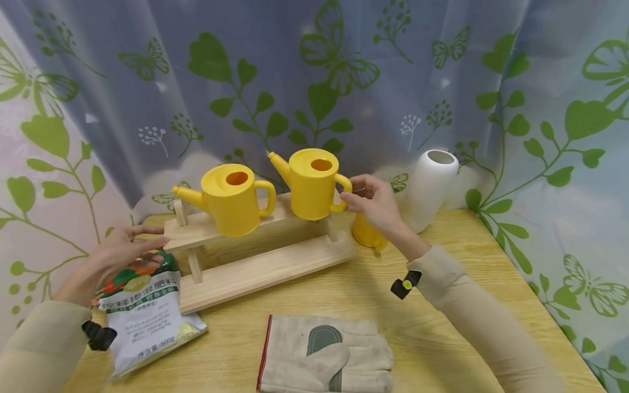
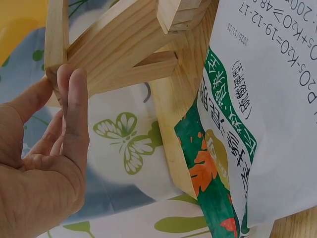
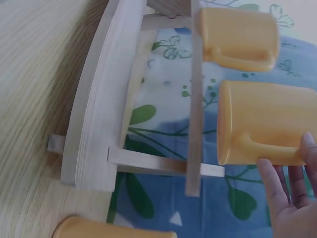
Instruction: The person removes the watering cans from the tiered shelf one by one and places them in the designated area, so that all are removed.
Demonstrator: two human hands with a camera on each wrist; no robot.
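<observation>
A two-tier wooden shelf stands on the table, its left end pinched at the upper board by the left hand. On that board sits a yellow watering can, spout to the left. The right hand grips the handle of a second yellow watering can; in the right wrist view a narrow gap shows between this can and the upper board. Behind the right forearm, a third yellow can is partly hidden on the table.
A white vase stands at the back right by the patterned curtain. A fertilizer bag leans near the shelf's left end, below the left hand. A work glove lies at the front of the table.
</observation>
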